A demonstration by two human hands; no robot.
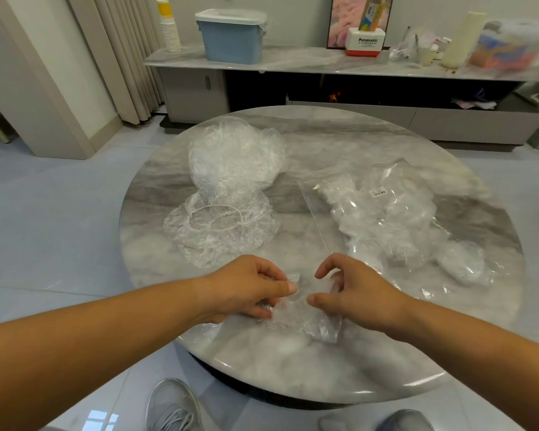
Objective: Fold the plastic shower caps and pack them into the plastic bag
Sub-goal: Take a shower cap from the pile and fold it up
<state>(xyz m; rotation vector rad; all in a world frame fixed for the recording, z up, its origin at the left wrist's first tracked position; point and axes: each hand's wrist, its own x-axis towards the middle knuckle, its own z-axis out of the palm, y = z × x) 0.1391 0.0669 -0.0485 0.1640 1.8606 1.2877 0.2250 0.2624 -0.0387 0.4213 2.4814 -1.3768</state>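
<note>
A folded clear shower cap (305, 318) lies at the near edge of the round marble table (386, 381). My left hand (246, 287) pinches its left end between thumb and fingers. My right hand (352, 290) grips its right end, thumb and fingers curled over the plastic. Behind my left hand lies an open shower cap (221, 228) with its white elastic ring facing up, and a pile of crumpled caps (234, 154) sits beyond it. On the right rests the clear plastic bag (386, 213) with a barcode sticker, holding several folded caps.
A low marble-topped cabinet (293, 62) runs along the back wall with a blue lidded bin (232, 35), stacked paper cups (168, 26) and a Panasonic box (364, 42). My grey shoes (171, 405) show below the table edge on the tiled floor.
</note>
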